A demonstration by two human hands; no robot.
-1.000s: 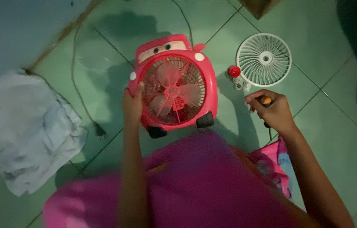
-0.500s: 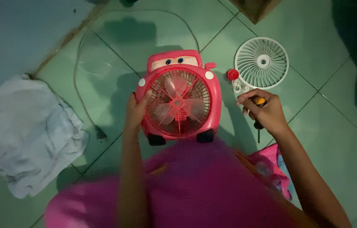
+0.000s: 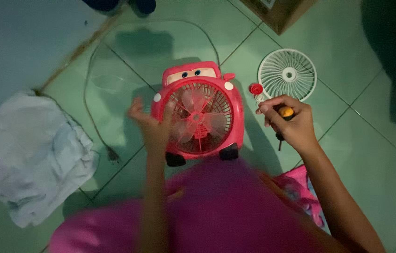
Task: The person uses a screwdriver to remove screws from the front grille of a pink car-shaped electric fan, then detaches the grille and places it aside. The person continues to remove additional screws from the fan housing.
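A red car-shaped box fan (image 3: 200, 110) lies on the green tile floor, its pink blades showing behind the rear grille. My left hand (image 3: 153, 124) is blurred at the fan's left edge, fingers spread, touching or just off the casing. My right hand (image 3: 288, 122) is closed around a screwdriver (image 3: 283, 117) with an orange-and-black handle, its shaft pointing down. It hovers to the right of the fan. A white round front grille (image 3: 287, 74) lies farther right. A small red knob (image 3: 255, 89) and some small pale parts sit beside it.
A crumpled white cloth (image 3: 29, 152) lies at the left. The fan's cord (image 3: 88, 93) loops across the tiles to a plug (image 3: 112, 153). A cardboard box corner (image 3: 277, 11) is at the top. My pink clothing (image 3: 198, 206) fills the bottom.
My left hand has let go of the fan's left side and opened, moving quickly. The right hand with the screwdriver shifted slightly left. The view drifted, so the fan sits lower.
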